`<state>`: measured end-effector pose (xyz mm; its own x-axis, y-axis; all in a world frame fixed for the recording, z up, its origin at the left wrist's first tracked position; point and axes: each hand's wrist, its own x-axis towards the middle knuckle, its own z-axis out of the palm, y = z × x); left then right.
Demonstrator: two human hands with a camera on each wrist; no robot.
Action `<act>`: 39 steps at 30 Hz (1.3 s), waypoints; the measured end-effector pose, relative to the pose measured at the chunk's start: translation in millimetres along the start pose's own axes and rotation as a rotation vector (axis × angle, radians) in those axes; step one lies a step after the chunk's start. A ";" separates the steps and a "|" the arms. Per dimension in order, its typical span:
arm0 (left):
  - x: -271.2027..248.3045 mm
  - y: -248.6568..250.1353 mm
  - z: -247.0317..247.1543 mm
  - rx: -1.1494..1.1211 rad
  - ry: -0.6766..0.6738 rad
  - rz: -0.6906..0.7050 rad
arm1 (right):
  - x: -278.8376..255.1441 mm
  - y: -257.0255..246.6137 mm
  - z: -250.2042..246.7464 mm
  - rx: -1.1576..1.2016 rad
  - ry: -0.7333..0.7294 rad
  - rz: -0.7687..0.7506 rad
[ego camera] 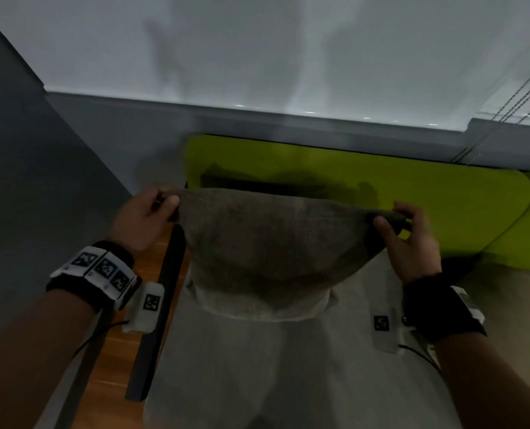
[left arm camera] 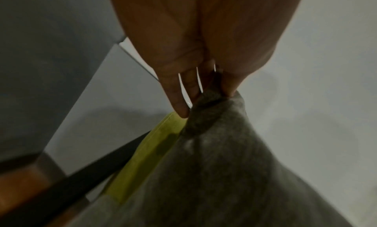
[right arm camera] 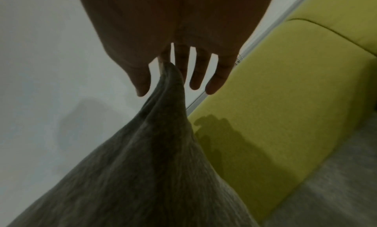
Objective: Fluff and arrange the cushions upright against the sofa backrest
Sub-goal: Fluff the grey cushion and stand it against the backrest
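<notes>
Head view first: the person has a gray-brown cushion hanging in the air by its two top corners, over the pale seat and in front of the lime-green backrest. The left hand pinches the corner at about 9 o'clock of the cushion, the right hand pinches the corner at 3 o'clock. The bottom edge looks like it dips down to the seat, though I can't say for sure that it touches.

Left wrist view: the grip is clamped on the bunched corner of the cushion, thumb on one side and fingers on the other. A strip of backrest shows at 8 o'clock, beside a dark frame bar.

Right wrist view: same deal, the cushion corner is pinched between thumb and first finger, while the other fingers stick out loose. The backrest runs off toward 3 o'clock.

My read is this is the fluffing step, cushion held up for a shake. Next move would be lowering it onto the seat and leaning it back so it stands straight against the green backrest, both corners level.
</notes>
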<state>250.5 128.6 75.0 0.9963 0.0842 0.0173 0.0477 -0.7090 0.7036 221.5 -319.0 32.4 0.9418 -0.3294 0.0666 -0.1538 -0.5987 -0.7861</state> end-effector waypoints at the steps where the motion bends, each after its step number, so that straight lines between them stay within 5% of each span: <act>1: 0.7 1.7 -1.1 0.013 -0.021 0.006 | -0.3 -0.9 1.7 -0.006 -0.032 -0.055; 4: 5.0 8.1 -2.0 0.011 -0.009 0.069 | 2.1 -4.9 7.4 -0.203 -0.162 -0.251; 9: 29.0 18.2 10.2 0.436 -0.138 0.487 | 2.3 -8.1 14.0 -0.642 -0.164 -0.313; 14: 38.2 13.5 32.8 0.654 -0.349 0.298 | 11.6 -21.2 29.8 -0.726 -0.347 -0.283; 19: 47.0 12.9 28.9 0.744 -0.297 0.272 | 11.2 -33.3 42.0 -0.817 -0.323 -0.146; 22: 50.8 11.9 20.3 0.744 -0.237 0.218 | 17.2 -32.1 39.8 -0.693 -0.333 -0.125; 24: 53.0 8.1 16.3 0.695 -0.240 0.215 | 20.3 -28.7 34.9 -0.406 -0.409 -0.088; 27: 54.4 -7.3 5.0 0.310 -0.261 0.133 | 17.1 -22.7 22.5 0.188 -0.382 0.143; 29: 48.8 -13.8 -4.9 0.150 -0.226 0.092 | 16.0 -10.6 17.7 0.329 -0.338 0.195; 36: 26.6 -27.0 -19.2 0.193 -0.370 0.243 | -1.1 5.4 2.1 0.034 -0.396 -0.209; 39: 23.8 -22.0 -22.1 0.275 -0.278 0.320 | -2.0 11.2 -6.9 -0.024 -0.335 -0.298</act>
<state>271.6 161.6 75.6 0.9437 -0.3305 -0.0150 -0.2830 -0.8300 0.4805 215.9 -330.1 27.7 0.9903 0.1123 0.0823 0.1358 -0.6493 -0.7483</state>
